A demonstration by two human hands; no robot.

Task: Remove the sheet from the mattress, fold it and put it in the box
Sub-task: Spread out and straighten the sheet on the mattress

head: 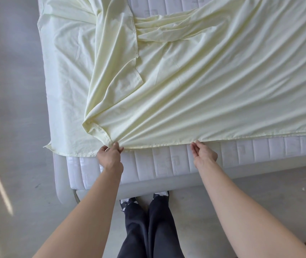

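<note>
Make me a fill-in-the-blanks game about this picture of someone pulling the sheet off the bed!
1. The sheet is pale ____.
2. The left hand ____ the sheet's near edge.
3. Both hands, left and right hand, are at the mattress side nearest the person's ____.

Missing words: yellow; pinches; feet

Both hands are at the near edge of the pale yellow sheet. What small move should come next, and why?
Probably draw the sheet toward the body. The left hand pinches its gathered edge and the right hand pinches the hem, yet most cloth lies spread on the mattress.
</note>
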